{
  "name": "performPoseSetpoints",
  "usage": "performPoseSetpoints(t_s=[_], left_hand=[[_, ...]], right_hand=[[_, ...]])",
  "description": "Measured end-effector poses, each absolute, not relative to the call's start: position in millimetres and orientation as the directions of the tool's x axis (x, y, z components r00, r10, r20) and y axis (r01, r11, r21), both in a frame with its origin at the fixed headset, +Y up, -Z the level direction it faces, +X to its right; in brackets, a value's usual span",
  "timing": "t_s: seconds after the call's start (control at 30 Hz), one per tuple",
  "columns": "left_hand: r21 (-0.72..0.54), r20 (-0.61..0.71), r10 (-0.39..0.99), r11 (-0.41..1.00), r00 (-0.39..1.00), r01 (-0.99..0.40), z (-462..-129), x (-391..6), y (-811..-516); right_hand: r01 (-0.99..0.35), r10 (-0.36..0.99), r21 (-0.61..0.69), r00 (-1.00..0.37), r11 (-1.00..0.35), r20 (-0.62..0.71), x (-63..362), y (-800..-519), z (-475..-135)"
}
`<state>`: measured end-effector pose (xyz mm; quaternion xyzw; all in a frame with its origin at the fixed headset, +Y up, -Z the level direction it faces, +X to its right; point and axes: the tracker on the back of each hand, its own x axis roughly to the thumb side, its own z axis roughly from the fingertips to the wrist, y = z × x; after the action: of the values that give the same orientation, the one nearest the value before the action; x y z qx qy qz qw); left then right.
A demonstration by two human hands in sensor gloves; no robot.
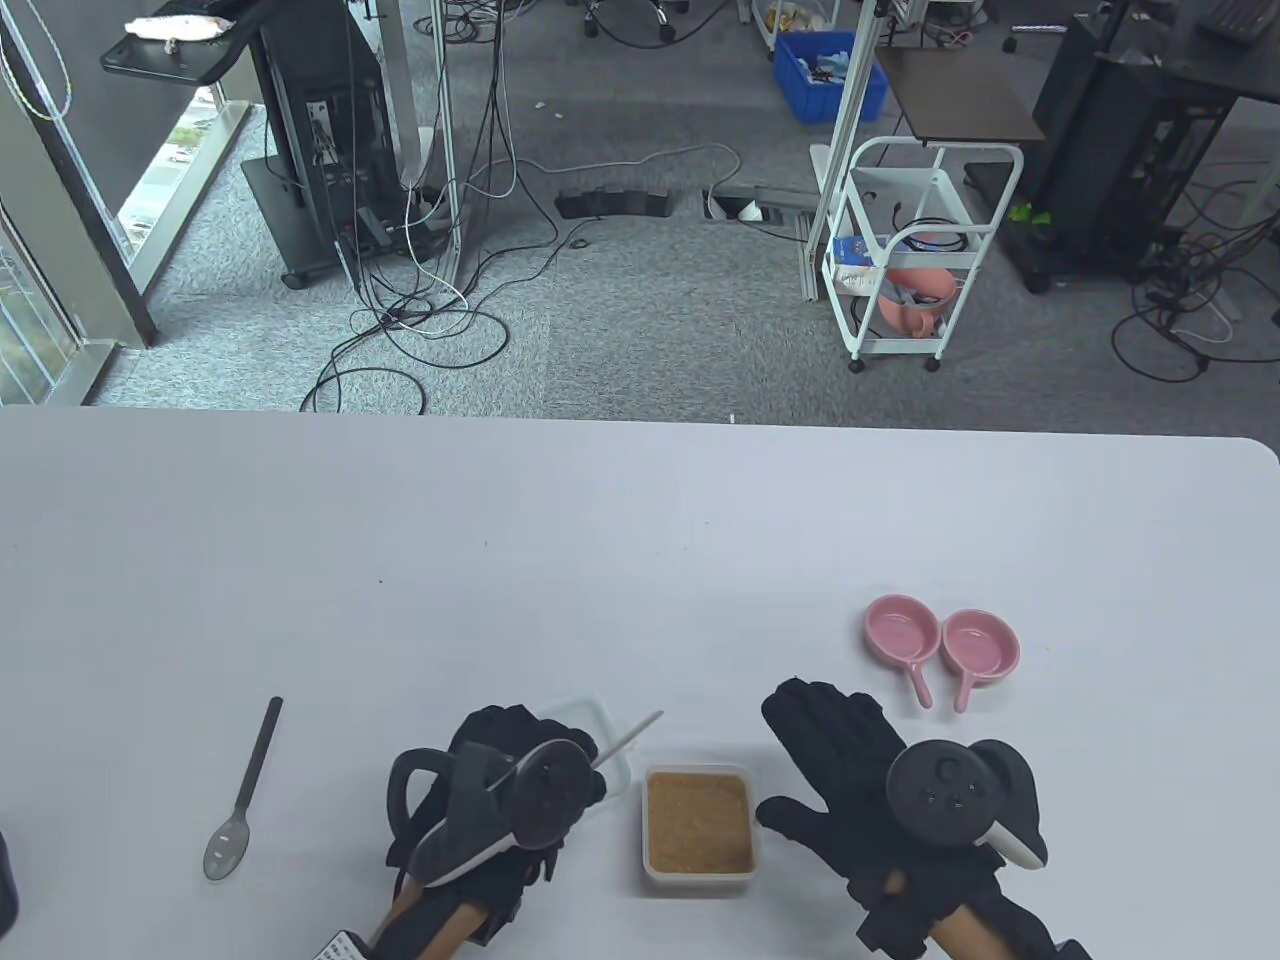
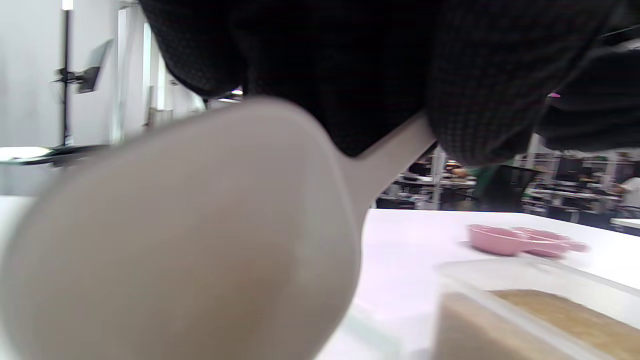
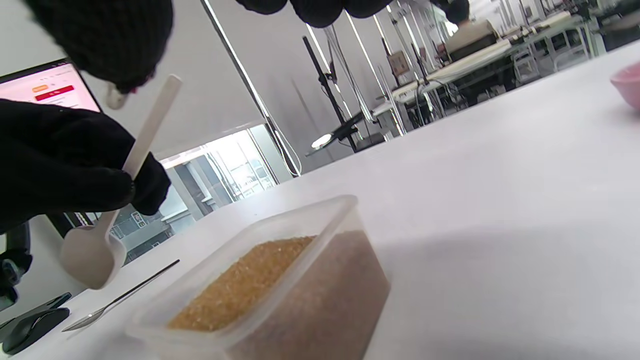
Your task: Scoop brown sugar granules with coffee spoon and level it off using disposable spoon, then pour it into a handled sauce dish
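A clear tub of brown sugar (image 1: 698, 823) (image 3: 260, 295) (image 2: 540, 315) sits near the table's front edge between my hands. My left hand (image 1: 520, 775) pinches the white disposable spoon (image 1: 628, 739) (image 2: 170, 240) (image 3: 100, 250) by its handle, just left of the tub, bowl hanging down above the table. The dark coffee spoon (image 1: 243, 800) (image 3: 120, 297) lies on the table far to the left, untouched. My right hand (image 1: 835, 745) rests flat and empty on the table right of the tub. Two pink handled sauce dishes (image 1: 940, 645) (image 2: 520, 240) stand side by side beyond it.
The tub's clear lid (image 1: 600, 730) lies partly under my left hand. A dark object (image 1: 8, 880) shows at the left front edge. The white table (image 1: 600, 540) stretches far behind; its back edge borders a floor with cables and a cart.
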<state>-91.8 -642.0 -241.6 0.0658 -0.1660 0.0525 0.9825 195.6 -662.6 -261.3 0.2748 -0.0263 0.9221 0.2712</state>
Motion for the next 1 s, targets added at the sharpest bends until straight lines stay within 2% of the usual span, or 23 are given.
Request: performPoseSetpoints(t_s=[0.13,0.23,0.37,0.43,0.57,0.73,1.0], left_hand=[[0.167,0.414,-0.019,0.984,0.91,-0.056,-228,-67,-645],[0.191,0.47,-0.053,0.981,0.881,-0.043,-218,-51,-649],[0.228,0.5,-0.106,0.974,0.859,-0.013,-211,-41,-651],[0.24,0.509,-0.106,0.971,0.854,-0.022,-209,-40,-652],[0.245,0.522,-0.077,0.967,0.85,-0.063,-207,-39,-651],[0.257,0.536,-0.077,0.964,0.841,-0.075,-205,-37,-651],[0.251,0.548,-0.078,0.965,0.833,-0.074,-204,-37,-652]], right_hand=[[-0.462,0.365,0.007,-0.692,-0.887,0.622,175,-655,-245],[-0.37,0.242,-0.044,-0.688,-0.928,0.684,153,-653,-231],[-0.247,0.108,-0.095,-0.695,-0.964,0.711,136,-656,-221],[-0.229,0.069,-0.133,-0.703,-0.964,0.707,133,-656,-220],[-0.274,0.131,-0.097,-0.704,-0.957,0.698,133,-658,-222],[-0.248,0.085,-0.14,-0.716,-0.959,0.692,132,-658,-222],[-0.287,0.189,-0.021,-0.685,-0.958,0.704,135,-663,-229]])
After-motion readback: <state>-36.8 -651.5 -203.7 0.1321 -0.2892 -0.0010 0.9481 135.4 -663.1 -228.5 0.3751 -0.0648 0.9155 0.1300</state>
